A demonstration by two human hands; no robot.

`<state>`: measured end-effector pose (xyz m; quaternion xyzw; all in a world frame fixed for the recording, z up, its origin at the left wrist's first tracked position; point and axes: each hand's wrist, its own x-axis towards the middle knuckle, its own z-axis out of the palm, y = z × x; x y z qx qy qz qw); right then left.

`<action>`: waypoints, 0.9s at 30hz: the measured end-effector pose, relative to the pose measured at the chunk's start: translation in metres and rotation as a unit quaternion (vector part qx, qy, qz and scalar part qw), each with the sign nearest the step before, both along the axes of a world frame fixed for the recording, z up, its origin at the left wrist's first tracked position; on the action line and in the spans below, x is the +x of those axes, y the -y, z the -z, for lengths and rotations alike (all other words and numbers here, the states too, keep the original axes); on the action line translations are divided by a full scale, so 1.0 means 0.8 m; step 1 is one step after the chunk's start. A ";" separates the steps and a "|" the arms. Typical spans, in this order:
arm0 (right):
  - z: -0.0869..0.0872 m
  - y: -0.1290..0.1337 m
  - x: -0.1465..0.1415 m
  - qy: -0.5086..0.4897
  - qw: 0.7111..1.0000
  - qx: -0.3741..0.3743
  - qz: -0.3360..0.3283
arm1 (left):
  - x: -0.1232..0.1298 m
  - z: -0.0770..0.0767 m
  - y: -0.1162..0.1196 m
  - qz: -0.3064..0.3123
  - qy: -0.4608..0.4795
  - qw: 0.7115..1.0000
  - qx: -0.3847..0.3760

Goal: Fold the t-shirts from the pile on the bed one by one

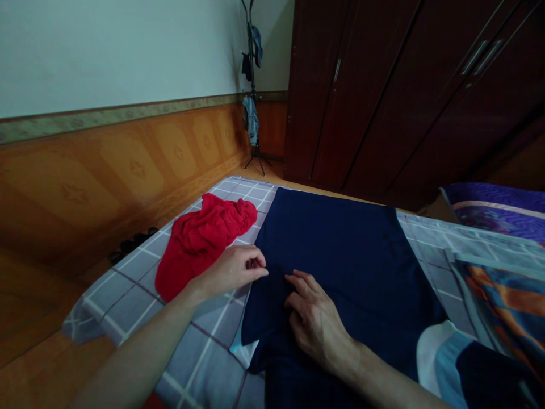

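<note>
With the red cloth (pixel 191 244) as the landmark, the navy shirt (pixel 332 244) lies just to its right, spread mostly flat on the bed (pixel 131 304) that carries both. The shirt's long axis seems to run away from the person: its near end, ruffled and partly out of view, lies closer to the body than the red cloth does, and its far edge reaches a little beyond the red cloth's far end. The left hand (pixel 232 270) is the nearer to the red cloth, just beside its right side, its fingers curled and the thumb and fingertips drawn close together at the shirt's left edge; whether they pinch any fabric cannot be told. The right hand (pixel 317 321) lies farther right of the red cloth, over the body of the shirt, its fingers loosely bent and a little apart, with no fabric visibly gripped; whether every fingertip presses on it is unclear. So the shirt's left edge, the side facing the red cloth, is nearer the left hand, and the right hand is inward of that edge. A banded sleeve (pixel 440 355) shows well to the right of the red cloth, farther out than both hands.
</note>
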<state>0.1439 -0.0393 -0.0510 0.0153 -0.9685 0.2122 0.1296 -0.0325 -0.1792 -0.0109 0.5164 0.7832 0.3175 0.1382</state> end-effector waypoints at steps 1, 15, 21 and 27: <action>0.000 0.000 0.000 -0.004 1.000 0.001 0.001 | 0.004 -0.001 0.001 0.026 -0.015 1.000 -0.008; 0.004 -0.010 -0.008 -0.034 0.994 -0.037 0.095 | 0.011 -0.022 0.016 0.124 -0.002 0.985 -0.121; 0.009 -0.029 -0.018 -0.085 0.971 -0.137 0.175 | 0.027 -0.033 0.025 0.215 0.045 0.960 -0.171; 0.010 -0.030 -0.019 -0.097 0.963 -0.172 0.183 | 0.051 -0.017 0.017 0.262 -0.026 0.949 -0.171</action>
